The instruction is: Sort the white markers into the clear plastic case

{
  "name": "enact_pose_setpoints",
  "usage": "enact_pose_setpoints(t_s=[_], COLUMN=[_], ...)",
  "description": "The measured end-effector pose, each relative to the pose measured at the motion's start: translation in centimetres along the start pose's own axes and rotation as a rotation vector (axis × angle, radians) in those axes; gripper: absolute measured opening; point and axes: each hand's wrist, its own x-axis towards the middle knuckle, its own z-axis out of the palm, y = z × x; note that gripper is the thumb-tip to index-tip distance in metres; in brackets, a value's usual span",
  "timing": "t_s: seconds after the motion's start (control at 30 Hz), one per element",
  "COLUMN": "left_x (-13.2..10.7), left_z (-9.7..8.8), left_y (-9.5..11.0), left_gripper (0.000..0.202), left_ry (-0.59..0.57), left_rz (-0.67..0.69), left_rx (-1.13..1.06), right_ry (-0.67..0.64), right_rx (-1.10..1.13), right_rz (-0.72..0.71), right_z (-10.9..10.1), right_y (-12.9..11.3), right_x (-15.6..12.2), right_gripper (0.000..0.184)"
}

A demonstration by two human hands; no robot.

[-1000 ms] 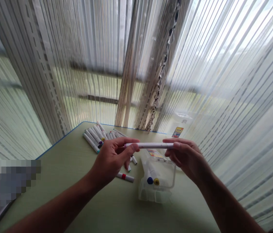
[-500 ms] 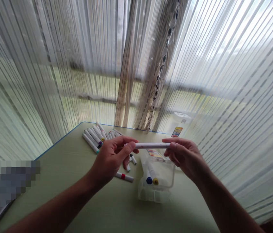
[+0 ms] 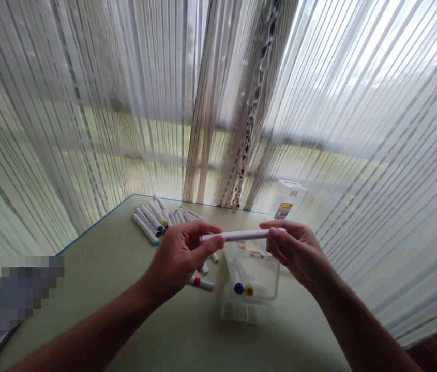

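A white marker (image 3: 246, 235) with a pinkish end is held level above the table between both hands. My left hand (image 3: 181, 253) pinches it near the pink end, thumb in front. My right hand (image 3: 296, 248) grips the other end between thumb and fingers. Below and between the hands sits a clear plastic case (image 3: 247, 312), in which a blue-ended marker (image 3: 238, 288) and a yellow-ended marker (image 3: 248, 289) lie. Behind my left hand is a loose pile of white markers (image 3: 149, 219), partly hidden by the fingers. A marker with a red band (image 3: 201, 283) lies beside the case.
The pale green table (image 3: 98, 294) has a blue edge at the back. A clear plastic container (image 3: 288, 194) with a yellow label stands at the back right. String curtains (image 3: 156, 103) with a beaded strand (image 3: 255, 103) hang behind the table. A blurred-out patch covers the lower left.
The marker has tilted slightly, its right end a little higher, and its pink end now shows beyond my left fingertips. The case and the pile have stayed put.
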Motion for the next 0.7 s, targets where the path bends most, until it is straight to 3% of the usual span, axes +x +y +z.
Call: enact_pose_setpoints(t_s=[0.37, 0.7], left_x=[0.07, 0.27], left_z=[0.34, 0.14], left_y=[0.8, 0.36], left_gripper=[0.031, 0.032], left_ry=[0.051, 0.051], left_rz=[0.042, 0.047], left_rx=[-0.175, -0.19], right_ry=[-0.018, -0.025], right_rx=[0.132, 0.105], right_rz=[0.04, 0.023], right_z=[0.03, -0.13], right_y=[-0.56, -0.4], right_x=[0.01, -0.01], right_gripper=[0.024, 0.024])
